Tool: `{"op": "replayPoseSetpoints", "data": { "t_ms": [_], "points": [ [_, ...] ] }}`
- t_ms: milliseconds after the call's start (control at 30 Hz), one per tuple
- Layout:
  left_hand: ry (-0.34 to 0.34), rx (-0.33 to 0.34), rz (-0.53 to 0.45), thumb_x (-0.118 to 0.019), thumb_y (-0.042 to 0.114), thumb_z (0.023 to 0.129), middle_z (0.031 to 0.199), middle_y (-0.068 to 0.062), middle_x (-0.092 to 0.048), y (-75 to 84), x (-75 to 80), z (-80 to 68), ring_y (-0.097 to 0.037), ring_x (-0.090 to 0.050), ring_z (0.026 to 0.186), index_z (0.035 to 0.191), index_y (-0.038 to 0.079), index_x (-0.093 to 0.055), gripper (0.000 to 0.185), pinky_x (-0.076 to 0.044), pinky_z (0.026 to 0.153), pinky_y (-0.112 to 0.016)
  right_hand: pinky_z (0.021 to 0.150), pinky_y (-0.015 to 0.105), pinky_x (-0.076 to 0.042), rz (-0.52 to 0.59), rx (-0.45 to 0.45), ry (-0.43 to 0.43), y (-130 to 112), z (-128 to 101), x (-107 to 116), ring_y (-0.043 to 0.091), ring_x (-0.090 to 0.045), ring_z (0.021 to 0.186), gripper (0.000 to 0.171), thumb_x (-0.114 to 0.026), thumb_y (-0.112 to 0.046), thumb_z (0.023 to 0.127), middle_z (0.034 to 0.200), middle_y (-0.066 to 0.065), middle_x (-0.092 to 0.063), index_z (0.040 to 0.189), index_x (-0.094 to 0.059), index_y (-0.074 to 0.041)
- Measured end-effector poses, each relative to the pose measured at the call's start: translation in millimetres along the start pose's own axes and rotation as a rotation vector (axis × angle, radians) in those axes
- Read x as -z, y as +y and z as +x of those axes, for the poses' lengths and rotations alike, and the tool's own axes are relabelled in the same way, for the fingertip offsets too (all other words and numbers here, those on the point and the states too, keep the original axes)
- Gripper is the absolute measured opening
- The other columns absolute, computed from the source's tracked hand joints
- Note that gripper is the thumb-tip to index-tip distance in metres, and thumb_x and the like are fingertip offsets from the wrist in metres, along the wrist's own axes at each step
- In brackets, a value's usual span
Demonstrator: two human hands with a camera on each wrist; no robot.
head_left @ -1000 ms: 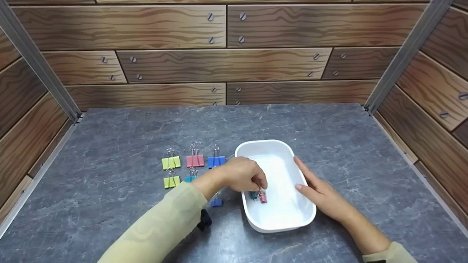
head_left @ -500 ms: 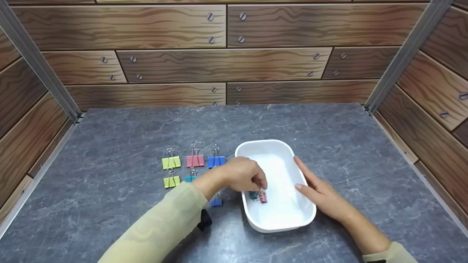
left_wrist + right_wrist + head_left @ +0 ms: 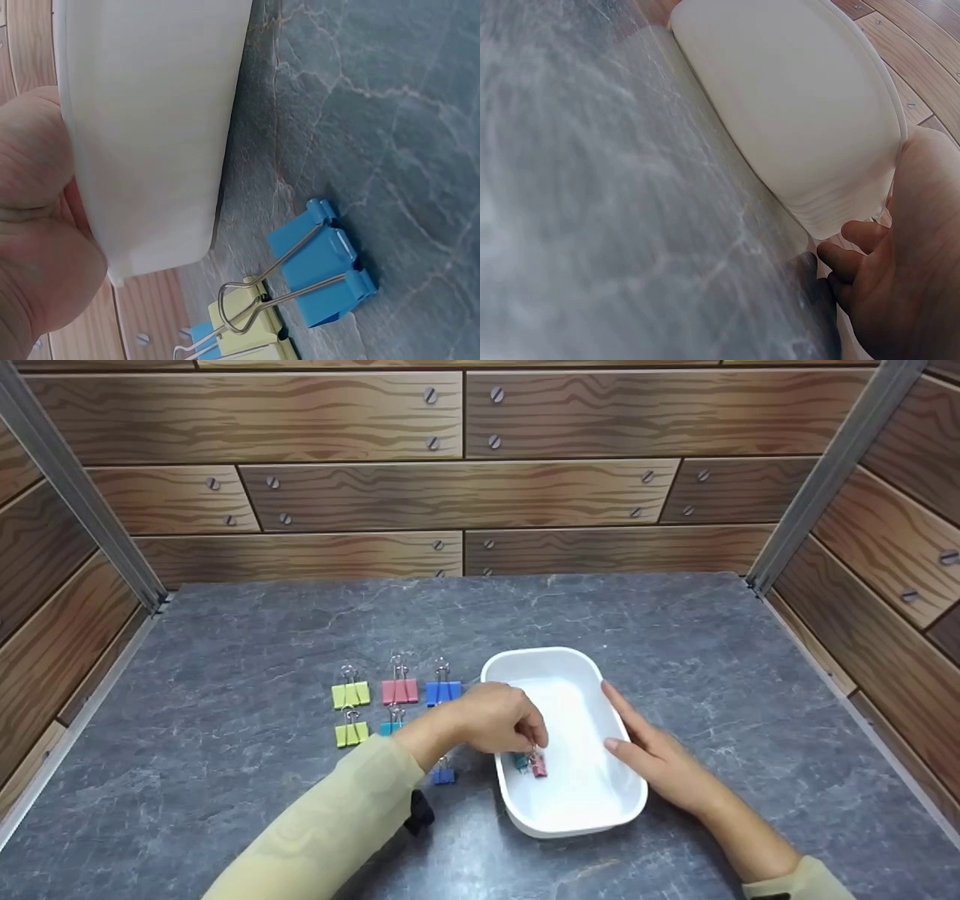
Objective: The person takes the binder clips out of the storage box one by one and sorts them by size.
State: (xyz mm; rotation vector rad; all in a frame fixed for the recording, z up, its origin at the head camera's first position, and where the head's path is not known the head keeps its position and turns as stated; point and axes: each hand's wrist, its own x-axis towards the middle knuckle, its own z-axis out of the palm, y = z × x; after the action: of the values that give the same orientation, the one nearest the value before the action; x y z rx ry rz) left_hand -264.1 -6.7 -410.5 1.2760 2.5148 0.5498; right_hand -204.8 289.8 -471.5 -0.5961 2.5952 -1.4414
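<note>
A white plastic tray [image 3: 559, 660] sits on the grey stone-look table. My left hand [image 3: 535, 745] reaches over its left rim and pinches the wire handle of a small pink binder clip [image 3: 538, 766] just above the tray floor. A teal clip [image 3: 520, 761] lies beside it in the tray. My right hand [image 3: 634, 735] lies with straight fingers against the tray's right rim. The left wrist view shows the tray's outer wall [image 3: 150, 135] next to a blue clip [image 3: 322, 274]. The right wrist view shows the tray wall [image 3: 795, 112] against my palm [image 3: 911, 270].
Left of the tray lie more clips: green [image 3: 351, 694], pink [image 3: 400, 690] and blue [image 3: 443, 691] in a row, then green [image 3: 352, 733], teal [image 3: 390, 727] and a small blue one [image 3: 443, 775]. Wood-pattern walls close off three sides.
</note>
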Motion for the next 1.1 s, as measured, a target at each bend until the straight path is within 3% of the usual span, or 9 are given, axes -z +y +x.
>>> {"op": "replayPoseSetpoints", "data": {
  "t_ms": [367, 567, 800, 967, 1100],
  "points": [
    [0.079, 0.019, -0.297, -0.074, 0.003, 0.096, 0.090, 0.003, -0.078, -1.0, -0.6, -2.7, -0.002, -0.061, 0.078, 0.106, 0.006, -0.083, 0.014, -0.051, 0.075, -0.020, 0.110, 0.020, -0.038, -0.007, -0.018, 0.003, -0.2, 0.1, -0.8, 0.029, -0.032, 0.153, 0.072, -0.059, -0.032, 0.110, 0.173, 0.007, -0.024, 0.170, -0.020, -0.037],
    [0.138, 0.012, -0.393, -0.075, 0.003, 0.097, 0.088, 0.003, -0.078, -2.3, -1.6, -2.1, -0.001, -0.063, 0.077, 0.107, 0.003, -0.082, 0.013, -0.052, 0.074, -0.020, 0.110, 0.021, -0.037, -0.014, -0.021, 0.009, -0.2, 0.3, -0.7, 0.028, -0.033, 0.152, 0.072, -0.060, -0.033, 0.110, 0.173, 0.007, -0.026, 0.170, -0.020, -0.038],
    [0.225, 0.032, -0.586, -0.070, 0.001, 0.099, 0.095, -0.003, -0.080, -0.6, 0.7, -6.7, -0.006, -0.069, 0.084, 0.110, -0.002, -0.080, 0.015, -0.057, 0.079, -0.023, 0.109, 0.021, -0.040, -0.005, -0.012, -0.004, -1.3, 1.3, -1.0, 0.030, -0.032, 0.153, 0.071, -0.059, -0.031, 0.110, 0.173, 0.009, -0.024, 0.170, -0.020, -0.034],
    [0.303, 0.053, -0.621, -0.070, 0.003, 0.100, 0.101, -0.003, -0.080, 0.8, 10.9, -15.6, -0.009, -0.071, 0.089, 0.114, 0.001, -0.079, 0.017, -0.058, 0.080, -0.025, 0.107, 0.022, -0.044, 0.040, -0.004, -0.009, 0.3, 1.0, -0.5, 0.030, -0.034, 0.152, 0.072, -0.059, -0.029, 0.110, 0.173, 0.009, -0.025, 0.171, -0.020, -0.034],
    [0.381, 0.050, -0.604, -0.071, 0.003, 0.099, 0.101, -0.004, -0.080, -0.6, 22.1, -30.9, -0.011, -0.071, 0.087, 0.115, 0.002, -0.079, 0.018, -0.058, 0.078, -0.026, 0.108, 0.021, -0.041, 0.017, 0.010, 0.003, 1.4, 1.5, -0.6, 0.029, -0.033, 0.152, 0.072, -0.059, -0.029, 0.110, 0.173, 0.009, -0.026, 0.171, -0.021, -0.033]
  ]
}}
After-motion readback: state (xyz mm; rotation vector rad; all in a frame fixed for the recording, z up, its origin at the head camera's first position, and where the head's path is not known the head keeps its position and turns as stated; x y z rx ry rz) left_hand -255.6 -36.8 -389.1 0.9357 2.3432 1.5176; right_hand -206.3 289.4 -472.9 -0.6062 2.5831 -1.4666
